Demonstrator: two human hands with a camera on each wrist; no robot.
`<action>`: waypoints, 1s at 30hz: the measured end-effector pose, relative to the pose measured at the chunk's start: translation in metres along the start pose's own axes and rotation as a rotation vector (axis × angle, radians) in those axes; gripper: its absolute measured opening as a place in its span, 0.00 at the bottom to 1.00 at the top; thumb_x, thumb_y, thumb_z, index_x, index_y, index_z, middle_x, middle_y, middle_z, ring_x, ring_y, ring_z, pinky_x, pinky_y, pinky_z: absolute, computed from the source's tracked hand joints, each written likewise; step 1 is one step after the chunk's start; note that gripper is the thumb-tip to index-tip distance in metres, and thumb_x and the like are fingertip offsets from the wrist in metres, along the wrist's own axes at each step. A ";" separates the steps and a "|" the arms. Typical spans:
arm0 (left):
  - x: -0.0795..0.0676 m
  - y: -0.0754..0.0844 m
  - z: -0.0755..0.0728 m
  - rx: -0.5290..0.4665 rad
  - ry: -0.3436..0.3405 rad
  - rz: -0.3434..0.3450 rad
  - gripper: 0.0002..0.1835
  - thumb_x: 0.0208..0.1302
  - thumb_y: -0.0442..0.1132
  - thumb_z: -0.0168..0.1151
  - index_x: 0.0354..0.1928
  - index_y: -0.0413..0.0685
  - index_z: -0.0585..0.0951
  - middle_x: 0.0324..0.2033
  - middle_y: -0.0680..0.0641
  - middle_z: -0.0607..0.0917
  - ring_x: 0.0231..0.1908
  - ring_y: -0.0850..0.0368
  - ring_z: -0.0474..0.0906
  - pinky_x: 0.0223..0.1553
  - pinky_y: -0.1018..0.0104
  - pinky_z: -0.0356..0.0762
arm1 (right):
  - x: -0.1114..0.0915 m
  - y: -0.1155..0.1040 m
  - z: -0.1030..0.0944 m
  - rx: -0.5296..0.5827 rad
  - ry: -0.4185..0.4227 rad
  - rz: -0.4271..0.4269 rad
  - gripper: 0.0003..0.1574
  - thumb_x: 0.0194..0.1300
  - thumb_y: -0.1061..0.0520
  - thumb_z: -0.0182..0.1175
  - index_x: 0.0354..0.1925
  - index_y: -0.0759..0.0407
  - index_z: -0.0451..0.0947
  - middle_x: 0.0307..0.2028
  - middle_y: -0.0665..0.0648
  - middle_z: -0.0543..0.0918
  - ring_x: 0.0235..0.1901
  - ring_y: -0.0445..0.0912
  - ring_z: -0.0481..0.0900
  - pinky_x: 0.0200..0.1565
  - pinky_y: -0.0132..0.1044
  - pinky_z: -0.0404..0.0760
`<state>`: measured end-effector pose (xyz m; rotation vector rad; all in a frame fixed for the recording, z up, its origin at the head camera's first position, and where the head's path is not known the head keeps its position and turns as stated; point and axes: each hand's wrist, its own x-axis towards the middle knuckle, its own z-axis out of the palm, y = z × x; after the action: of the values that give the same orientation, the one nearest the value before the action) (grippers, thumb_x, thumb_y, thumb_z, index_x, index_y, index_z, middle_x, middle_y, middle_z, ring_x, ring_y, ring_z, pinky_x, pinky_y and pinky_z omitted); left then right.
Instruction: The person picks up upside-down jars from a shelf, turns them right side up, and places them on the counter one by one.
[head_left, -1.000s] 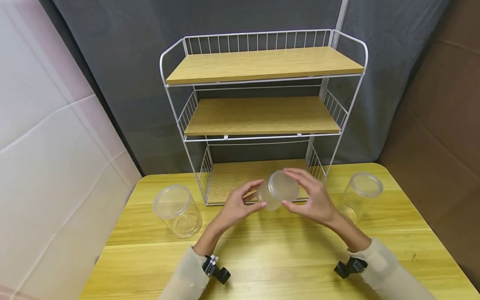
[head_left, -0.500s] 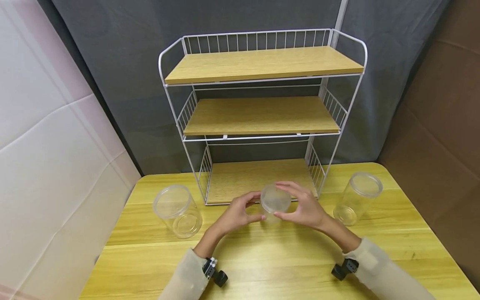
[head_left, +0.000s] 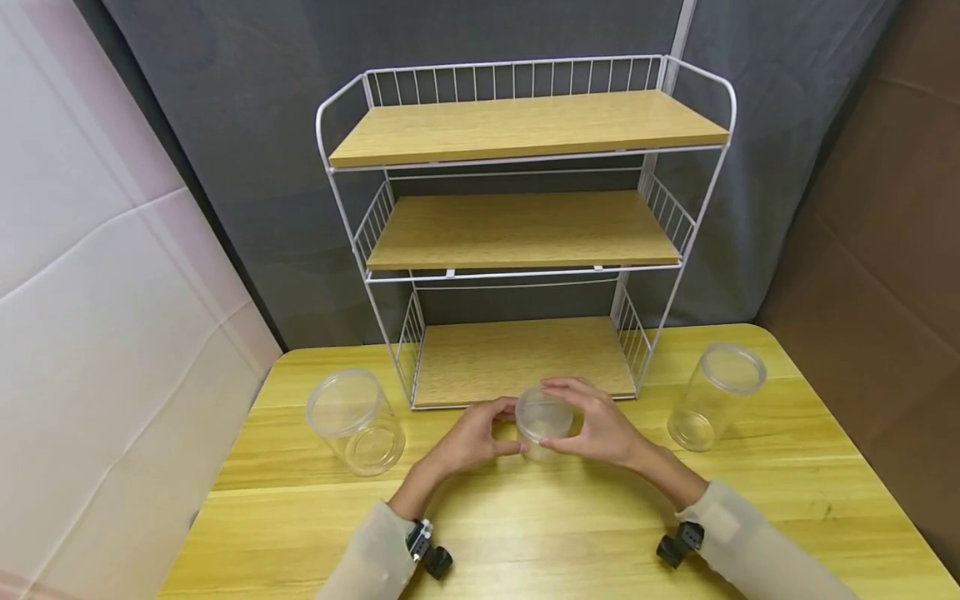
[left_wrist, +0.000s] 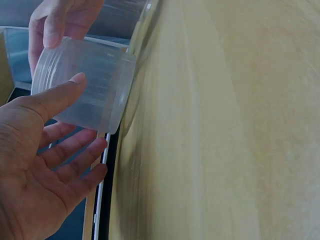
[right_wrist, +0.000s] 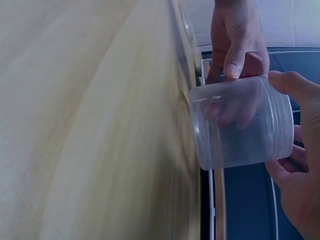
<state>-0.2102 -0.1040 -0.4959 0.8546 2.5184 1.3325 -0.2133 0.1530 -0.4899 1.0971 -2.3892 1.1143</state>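
Note:
A small clear plastic jar with a frosted round lid stands upright at the table's middle, just in front of the rack. My right hand grips it near the lid, thumb on the near side and fingers round the far side. On the other side my left hand holds the jar's body between thumb and fingers. In the left wrist view the left thumb lies along the jar wall. The right wrist view shows the jar's base right at the tabletop, with left fingers visible through the plastic.
A white wire rack with three wooden shelves stands at the back of the table. A wide clear jar stands at the left, a taller narrow one at the right. Grey cloth hangs behind.
Both hands have brought the small jar down and slightly left toward the table. It was tilted in the air a second ago and is upright now.

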 end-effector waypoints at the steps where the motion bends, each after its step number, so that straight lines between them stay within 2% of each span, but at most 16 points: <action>1: 0.000 0.000 0.001 0.004 -0.001 0.000 0.34 0.61 0.33 0.79 0.68 0.35 0.77 0.60 0.39 0.86 0.59 0.46 0.85 0.63 0.54 0.82 | 0.000 0.001 0.001 0.000 -0.002 -0.001 0.47 0.47 0.52 0.86 0.63 0.66 0.81 0.65 0.64 0.82 0.62 0.60 0.81 0.58 0.56 0.86; 11: -0.001 -0.002 0.004 0.018 -0.001 -0.017 0.34 0.61 0.34 0.79 0.68 0.36 0.77 0.59 0.40 0.86 0.58 0.47 0.85 0.62 0.56 0.83 | -0.004 0.006 0.007 -0.001 -0.016 0.013 0.47 0.46 0.51 0.87 0.62 0.66 0.82 0.64 0.62 0.82 0.63 0.59 0.81 0.61 0.56 0.84; 21: -0.003 -0.001 0.002 0.027 0.001 0.003 0.34 0.61 0.34 0.79 0.68 0.35 0.77 0.60 0.38 0.85 0.59 0.44 0.85 0.64 0.52 0.82 | -0.006 0.003 0.006 0.001 -0.054 0.044 0.48 0.50 0.49 0.86 0.65 0.65 0.80 0.68 0.62 0.79 0.66 0.60 0.78 0.63 0.59 0.82; 25: -0.007 0.005 -0.003 0.082 0.028 0.002 0.35 0.61 0.36 0.80 0.69 0.36 0.76 0.62 0.38 0.84 0.60 0.40 0.84 0.64 0.48 0.81 | -0.006 -0.003 -0.001 -0.024 -0.087 0.050 0.48 0.53 0.48 0.84 0.67 0.63 0.79 0.70 0.63 0.77 0.68 0.62 0.76 0.64 0.61 0.80; 30: -0.014 0.021 -0.020 0.208 0.101 -0.016 0.38 0.63 0.41 0.79 0.72 0.37 0.74 0.65 0.38 0.82 0.62 0.40 0.82 0.64 0.45 0.81 | -0.005 -0.016 -0.021 -0.083 -0.096 0.016 0.49 0.57 0.48 0.82 0.71 0.63 0.75 0.71 0.64 0.75 0.69 0.63 0.74 0.65 0.65 0.78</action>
<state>-0.1977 -0.1163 -0.4688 0.8218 2.7733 1.1510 -0.1992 0.1639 -0.4700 1.1293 -2.4982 0.9782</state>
